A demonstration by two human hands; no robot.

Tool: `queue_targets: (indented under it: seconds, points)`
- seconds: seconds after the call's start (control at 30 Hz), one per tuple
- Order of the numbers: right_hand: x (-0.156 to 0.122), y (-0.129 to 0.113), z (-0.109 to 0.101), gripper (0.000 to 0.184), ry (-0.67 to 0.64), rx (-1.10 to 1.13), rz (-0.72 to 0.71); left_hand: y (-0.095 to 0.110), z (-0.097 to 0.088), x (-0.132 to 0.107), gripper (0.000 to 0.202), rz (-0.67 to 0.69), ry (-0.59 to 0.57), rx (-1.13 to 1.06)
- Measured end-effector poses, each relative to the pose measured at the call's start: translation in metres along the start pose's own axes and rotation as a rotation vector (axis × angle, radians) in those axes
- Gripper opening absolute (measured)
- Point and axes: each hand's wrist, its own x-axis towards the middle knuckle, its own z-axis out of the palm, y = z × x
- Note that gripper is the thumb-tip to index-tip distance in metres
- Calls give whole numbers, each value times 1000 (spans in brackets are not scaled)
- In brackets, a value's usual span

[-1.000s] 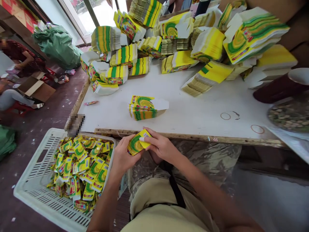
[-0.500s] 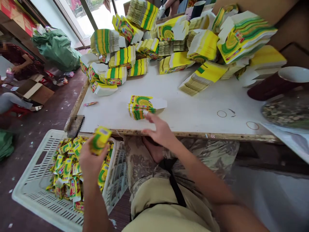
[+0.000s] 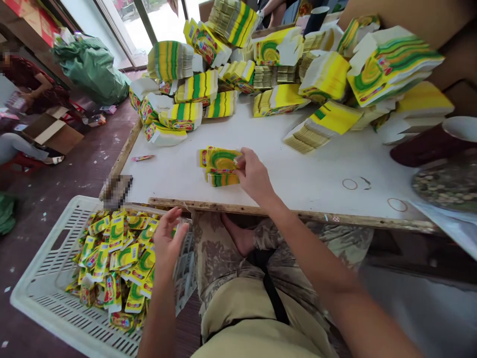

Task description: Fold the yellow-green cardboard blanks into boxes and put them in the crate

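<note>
My right hand [image 3: 255,176] pinches the end of a flat yellow-and-green carton [image 3: 222,159] at the top of a small stack of cartons [image 3: 222,179] on the white table [image 3: 261,134]. My left hand [image 3: 169,236] hovers above the right side of a white plastic basket [image 3: 48,263], its fingers apart and nothing in them. Inside the basket lies a heap of small yellow-and-green packets [image 3: 119,256].
Bundles of flat cartons [image 3: 197,87] are piled along the table's back. At the right stand a dark red cup [image 3: 417,144] and a container of small pebble-like pieces [image 3: 443,181]. A green sack [image 3: 89,69] and a seated person [image 3: 33,89] are at the far left.
The yellow packet has left my left hand, which has moved right and opened. My right hand has moved up and closed on a carton of the small stack.
</note>
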Motion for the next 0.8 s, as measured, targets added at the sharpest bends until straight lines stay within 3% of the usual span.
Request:
queue_targets:
  seconds: [0.07,0.1,0.17,0.27,0.37,0.43,0.53,0.6,0.73,0.8]
  points:
    - [-20,-18,1,52,-70,241,0,10,33,2,71,23,-129,-250]
    - [-33,-28,3,54,-147,365,21,16,46,3,76,41,-139,-343]
    - [-62,-48,9,52,-320,645,102,30,65,4,76,66,-77,-461]
    - [-97,-73,18,55,-384,948,223,49,75,7,56,62,82,-586]
    - [-113,-86,21,55,-365,903,212,58,75,8,49,92,238,-608]
    - [-114,-87,19,45,-353,801,193,56,73,5,58,102,268,-487]
    - [-108,-78,13,32,-301,737,212,46,71,-5,75,81,157,-321]
    - [-104,-69,7,24,-256,727,229,37,71,-12,67,68,117,-312]
    - [-98,-54,-9,11,-222,637,181,26,59,-14,36,9,165,-354]
    - [-94,-45,-20,13,-163,523,65,30,42,-9,45,4,49,-366]
